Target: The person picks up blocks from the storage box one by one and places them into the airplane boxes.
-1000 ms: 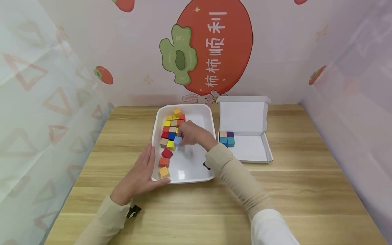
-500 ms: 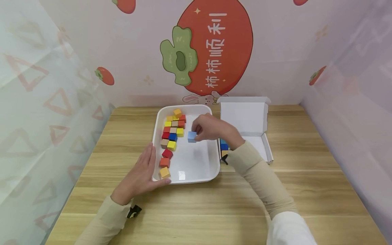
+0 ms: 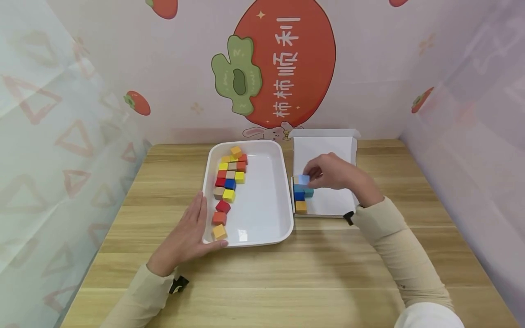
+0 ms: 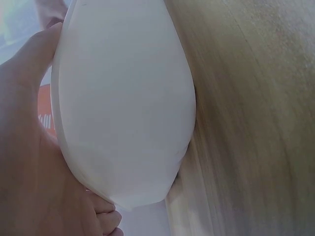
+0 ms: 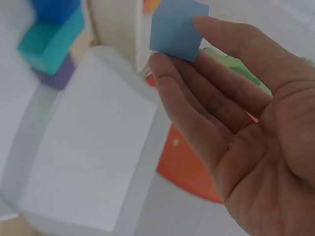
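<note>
"Light-blue, probably wooden cube (image 3: pixel 303 179): where, in the head view?"

"Over the left side of the white cardboard box (image 3: pixel 330 203), pinched in the right hand's (image 3: pixel 331 171) grip."

"Left wrist?"

"Left hand (image 4: pixel 32 162) rests straight-fingered against the glossy white tray (image 4: pixel 123 108)."

"Right wrist?"

"Cube at the fingertips (image 5: pixel 161 65); likely light, stiff: pinch opposite faces."

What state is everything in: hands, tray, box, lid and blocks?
Right hand: pinching the light blue block.
Light blue block: held above the box.
Left hand: resting against the tray's near left corner, fingers straight.
Tray: upright, partly filled.
Tray blocks: mostly clustered along the left side.
Box: open, partly filled.
Lid: raised.
Box blocks: along the left side, partly hidden.
</note>
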Demonstrator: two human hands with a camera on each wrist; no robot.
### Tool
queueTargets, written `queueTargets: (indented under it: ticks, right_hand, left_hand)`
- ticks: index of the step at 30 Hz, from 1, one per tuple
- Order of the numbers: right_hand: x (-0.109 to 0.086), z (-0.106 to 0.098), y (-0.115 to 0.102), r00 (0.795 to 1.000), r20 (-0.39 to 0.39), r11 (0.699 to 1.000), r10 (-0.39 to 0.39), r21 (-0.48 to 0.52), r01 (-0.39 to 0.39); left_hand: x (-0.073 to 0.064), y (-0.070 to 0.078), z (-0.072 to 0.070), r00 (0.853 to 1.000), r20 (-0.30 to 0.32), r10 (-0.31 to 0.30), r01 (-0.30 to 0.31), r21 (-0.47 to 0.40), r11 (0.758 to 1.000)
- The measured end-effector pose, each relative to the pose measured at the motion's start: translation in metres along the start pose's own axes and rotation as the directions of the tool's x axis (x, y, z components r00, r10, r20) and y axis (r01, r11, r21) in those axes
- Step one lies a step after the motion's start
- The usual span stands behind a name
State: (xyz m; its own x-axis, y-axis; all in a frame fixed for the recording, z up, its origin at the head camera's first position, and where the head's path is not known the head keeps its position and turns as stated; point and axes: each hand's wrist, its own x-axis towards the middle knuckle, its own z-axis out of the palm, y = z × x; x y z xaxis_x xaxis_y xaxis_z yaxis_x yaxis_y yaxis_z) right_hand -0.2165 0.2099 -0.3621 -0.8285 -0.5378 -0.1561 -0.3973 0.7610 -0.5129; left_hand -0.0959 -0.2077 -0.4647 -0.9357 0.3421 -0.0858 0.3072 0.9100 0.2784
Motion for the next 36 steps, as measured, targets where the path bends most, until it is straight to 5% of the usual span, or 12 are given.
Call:
queueTargets:
  ticks: [6,13,28,36]
  right_hand:
    - [-0.01,0.021,0.034,0.995,0.026,0.995,0.093,0.026,-0.093]
    - [-0.007,0.045,0.057,0.996,0.024,0.993,0.092,0.073,-0.093]
    - [-0.002,0.067,0.059,0.991,-0.076,0.99,0.111,0.095,-0.104]
    - [0.0,0.047,0.036,0.994,-0.062,0.995,0.094,0.024,-0.093]
  left_hand:
    - [0.0,0.001,0.001,1.0,-0.005,0.0,0.0,0.002,1.0]
    - [-0.001,0.0,0.001,1.0,-0.003,-0.006,0.006,0.005,1.0]
    - [0.0,0.0,0.001,1.0,-0.007,-0.009,0.009,-0.002,1.0]
    - [0.002,-0.001,0.002,1.0,-0.001,-0.008,0.008,-0.004,1.0]
